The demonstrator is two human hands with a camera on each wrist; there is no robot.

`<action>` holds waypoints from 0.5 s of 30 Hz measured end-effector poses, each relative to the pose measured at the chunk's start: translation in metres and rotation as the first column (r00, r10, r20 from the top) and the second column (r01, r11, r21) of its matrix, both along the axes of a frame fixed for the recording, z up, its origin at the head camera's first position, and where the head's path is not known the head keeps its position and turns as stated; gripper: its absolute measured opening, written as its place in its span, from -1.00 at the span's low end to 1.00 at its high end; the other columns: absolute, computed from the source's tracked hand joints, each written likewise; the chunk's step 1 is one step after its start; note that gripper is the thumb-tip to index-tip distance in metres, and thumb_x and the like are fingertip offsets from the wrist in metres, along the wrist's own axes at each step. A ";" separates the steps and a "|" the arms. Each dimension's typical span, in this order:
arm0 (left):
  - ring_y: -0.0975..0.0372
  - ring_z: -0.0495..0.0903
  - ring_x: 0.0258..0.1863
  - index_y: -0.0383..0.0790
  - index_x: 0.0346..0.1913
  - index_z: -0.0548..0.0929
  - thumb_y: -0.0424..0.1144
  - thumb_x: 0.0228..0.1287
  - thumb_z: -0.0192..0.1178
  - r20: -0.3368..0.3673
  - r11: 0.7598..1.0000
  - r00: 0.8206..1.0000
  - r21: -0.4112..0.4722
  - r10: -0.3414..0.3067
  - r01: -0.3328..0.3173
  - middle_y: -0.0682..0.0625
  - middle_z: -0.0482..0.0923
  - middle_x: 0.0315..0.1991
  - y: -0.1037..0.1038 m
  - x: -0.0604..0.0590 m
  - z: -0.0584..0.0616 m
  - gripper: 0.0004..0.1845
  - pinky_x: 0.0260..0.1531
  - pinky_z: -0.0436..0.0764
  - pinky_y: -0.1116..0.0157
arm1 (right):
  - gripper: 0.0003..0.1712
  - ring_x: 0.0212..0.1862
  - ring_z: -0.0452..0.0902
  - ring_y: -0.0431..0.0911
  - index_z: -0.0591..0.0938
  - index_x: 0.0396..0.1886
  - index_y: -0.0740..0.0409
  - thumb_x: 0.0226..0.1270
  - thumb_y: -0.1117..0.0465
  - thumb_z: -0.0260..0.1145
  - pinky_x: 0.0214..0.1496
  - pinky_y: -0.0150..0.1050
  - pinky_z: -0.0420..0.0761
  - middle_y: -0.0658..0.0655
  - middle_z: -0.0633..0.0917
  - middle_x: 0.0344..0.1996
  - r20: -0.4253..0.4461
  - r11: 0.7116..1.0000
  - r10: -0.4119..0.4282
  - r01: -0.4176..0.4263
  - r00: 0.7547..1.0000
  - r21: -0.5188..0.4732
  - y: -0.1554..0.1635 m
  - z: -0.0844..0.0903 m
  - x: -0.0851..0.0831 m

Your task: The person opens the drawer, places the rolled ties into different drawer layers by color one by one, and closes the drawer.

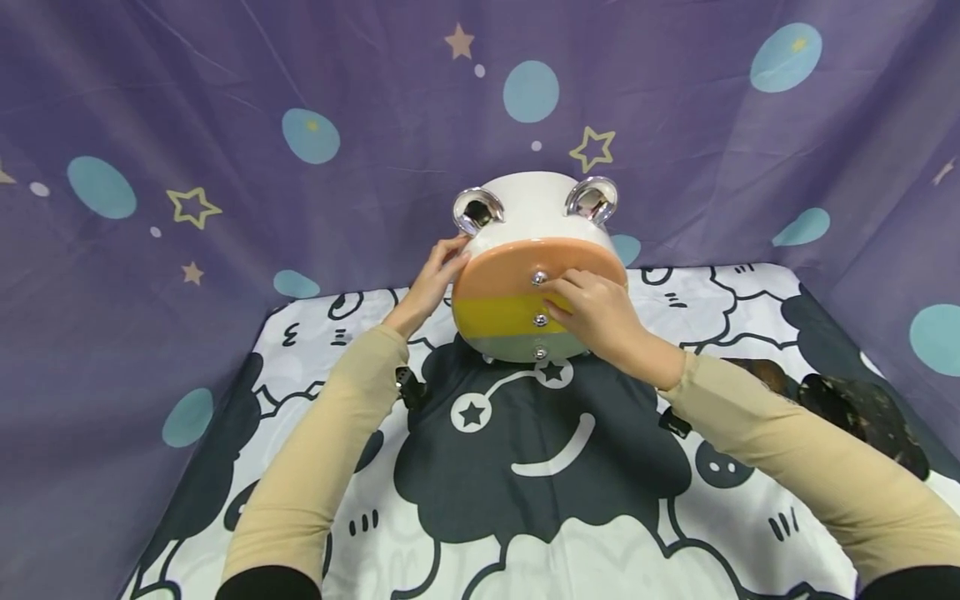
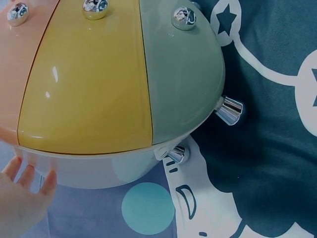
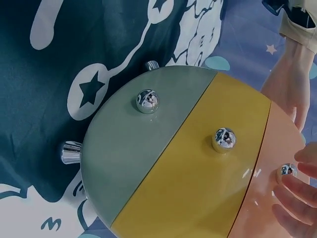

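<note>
Round glossy box, tipped up, steadied with both hands.

The round white glossy plastic container (image 1: 534, 218) with a face in peach, yellow and sage-green bands (image 3: 163, 163) stands on edge at the far middle of the counter, on the black-and-white cartoon cloth (image 1: 525, 467). It looks like a rigid, slick, hollow shell, so I judge it light but prone to slip and roll. My left hand (image 1: 435, 279) lies flat against its left rim, fingers (image 2: 22, 171) straight. My right hand (image 1: 600, 317) rests on the face, fingers (image 3: 297, 191) curled at the chrome ball knob (image 3: 286, 170) on the peach band; a true pinch I cannot tell. Best holds: rim, knobs or chrome stub feet (image 2: 229, 110), not the smooth dome. Purple star-print backdrop (image 1: 225, 125) behind.
</note>
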State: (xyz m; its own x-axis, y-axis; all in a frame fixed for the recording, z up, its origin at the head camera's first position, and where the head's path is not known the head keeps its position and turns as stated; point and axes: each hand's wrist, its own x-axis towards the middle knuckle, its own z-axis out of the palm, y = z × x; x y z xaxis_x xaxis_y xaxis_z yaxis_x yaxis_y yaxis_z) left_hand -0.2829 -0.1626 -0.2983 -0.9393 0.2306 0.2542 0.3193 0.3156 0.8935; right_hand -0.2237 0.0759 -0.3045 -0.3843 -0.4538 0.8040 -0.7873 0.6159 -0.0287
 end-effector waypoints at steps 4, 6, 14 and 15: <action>0.09 0.09 0.26 -0.35 0.14 0.30 -0.25 0.34 -0.10 -0.004 1.000 1.000 0.005 0.000 0.000 -0.12 0.09 0.29 0.001 -0.001 -0.001 -0.63 0.24 0.06 0.26 | -0.82 -0.49 0.47 -0.02 0.65 -0.42 0.22 -0.13 0.35 0.40 -0.45 -0.19 0.50 0.10 0.58 -0.53 0.001 1.000 0.000 0.000 1.000 0.000 0.001 -0.004 0.001; 0.09 0.10 0.25 -0.35 0.14 0.30 -0.25 0.33 -0.10 -0.006 1.000 1.000 0.008 0.003 -0.003 -0.12 0.10 0.28 0.001 -0.002 -0.002 -0.62 0.24 0.06 0.27 | -0.81 -0.48 0.48 -0.03 0.64 -0.42 0.22 -0.14 0.33 0.42 -0.45 -0.20 0.50 0.09 0.59 -0.52 0.009 1.000 -0.004 0.004 1.000 0.001 0.001 -0.007 0.002; 0.09 0.11 0.25 -0.35 0.14 0.30 -0.25 0.33 -0.09 -0.010 1.000 1.000 0.000 0.014 -0.014 -0.13 0.10 0.29 0.001 0.000 -0.001 -0.62 0.24 0.07 0.27 | -0.82 -0.45 0.50 -0.05 0.64 -0.44 0.20 -0.12 0.28 0.42 -0.42 -0.23 0.52 0.08 0.60 -0.50 0.087 1.000 -0.013 0.013 0.996 0.001 -0.002 -0.015 0.005; 0.09 0.11 0.25 -0.34 0.14 0.30 -0.25 0.33 -0.09 -0.009 1.000 1.000 -0.002 0.015 -0.015 -0.12 0.10 0.29 0.001 0.000 0.000 -0.62 0.24 0.07 0.27 | -0.83 -0.45 0.50 -0.06 0.64 -0.45 0.20 -0.10 0.28 0.41 -0.43 -0.23 0.51 0.08 0.60 -0.51 0.097 1.000 -0.014 0.014 0.995 0.001 -0.002 -0.016 0.005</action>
State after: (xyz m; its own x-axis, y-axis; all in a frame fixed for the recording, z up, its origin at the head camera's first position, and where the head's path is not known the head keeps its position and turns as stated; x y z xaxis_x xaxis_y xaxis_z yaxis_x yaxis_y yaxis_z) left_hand -0.2829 -0.1615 -0.2987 -0.9403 0.2170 0.2621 0.3224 0.3218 0.8902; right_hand -0.2188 0.0739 -0.3209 -0.4667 -0.4478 0.7627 -0.7723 0.6266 -0.1046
